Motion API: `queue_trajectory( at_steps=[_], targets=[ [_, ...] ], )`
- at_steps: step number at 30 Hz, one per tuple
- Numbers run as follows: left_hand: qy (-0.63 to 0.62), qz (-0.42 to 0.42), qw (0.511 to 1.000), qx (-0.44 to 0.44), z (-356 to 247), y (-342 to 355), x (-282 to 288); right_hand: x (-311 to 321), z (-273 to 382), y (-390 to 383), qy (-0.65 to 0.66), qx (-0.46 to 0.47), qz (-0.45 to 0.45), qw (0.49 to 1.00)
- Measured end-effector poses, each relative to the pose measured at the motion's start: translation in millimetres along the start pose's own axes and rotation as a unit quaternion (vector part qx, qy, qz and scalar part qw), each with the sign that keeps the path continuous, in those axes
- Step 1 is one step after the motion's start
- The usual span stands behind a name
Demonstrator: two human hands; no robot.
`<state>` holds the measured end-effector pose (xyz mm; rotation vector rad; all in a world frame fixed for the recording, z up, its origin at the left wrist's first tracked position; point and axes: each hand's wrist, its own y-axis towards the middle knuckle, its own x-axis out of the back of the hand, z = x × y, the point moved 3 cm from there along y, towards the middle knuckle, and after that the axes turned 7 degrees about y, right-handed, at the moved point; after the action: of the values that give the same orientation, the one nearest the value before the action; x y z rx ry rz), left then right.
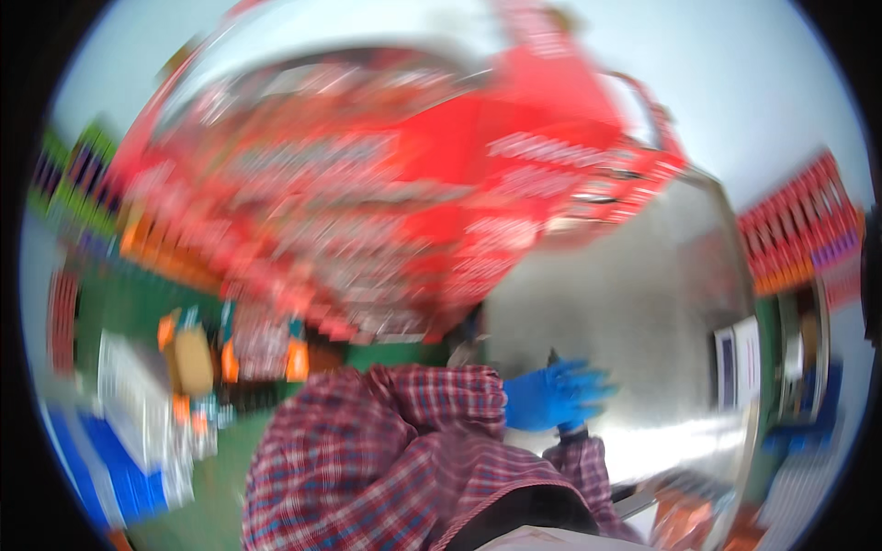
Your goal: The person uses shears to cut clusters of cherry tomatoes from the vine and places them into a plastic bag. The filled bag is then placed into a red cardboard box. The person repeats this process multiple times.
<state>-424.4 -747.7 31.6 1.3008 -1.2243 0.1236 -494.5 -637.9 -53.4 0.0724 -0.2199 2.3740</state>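
My left hand (554,397), in a blue glove, reaches to the right from a red-and-blue plaid sleeve (450,397). Its fingers look stretched out and apart, though motion smears them, and I see nothing held. It is over the near left part of a shiny metal worktop (634,303). My right forearm, in a matching plaid sleeve (583,464), comes up from the lower edge to just below the blue glove. A dark patch shows at its cuff; the right hand itself is mostly hidden behind the left.
A large red display rack (441,138) with stacked packets, badly blurred, fills the far side. On the right are a white printed sheet (738,363) and a red shelf (792,225). Boxes (262,344) and a blue-and-white carton (110,468) stand left on a green floor (216,514).
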Motion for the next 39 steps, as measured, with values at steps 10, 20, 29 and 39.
queue_trajectory(
  at_steps=[10,20,29,39],
  targets=[
    [0.281,-0.018,0.742,0.608,-23,-390,214,-112,-43,-86,-0.265,0.067,-0.062,0.960],
    [0.181,0.133,0.539,0.812,195,-763,358,-88,-64,-27,-0.458,-0.167,-0.291,0.823],
    [-0.001,0.378,0.505,0.776,411,-1109,198,-129,-41,5,-0.736,-0.184,-0.288,0.584],
    [0.029,0.529,0.478,0.701,512,-1125,115,-144,-19,34,-0.741,-0.191,-0.306,0.566]
  ],
)
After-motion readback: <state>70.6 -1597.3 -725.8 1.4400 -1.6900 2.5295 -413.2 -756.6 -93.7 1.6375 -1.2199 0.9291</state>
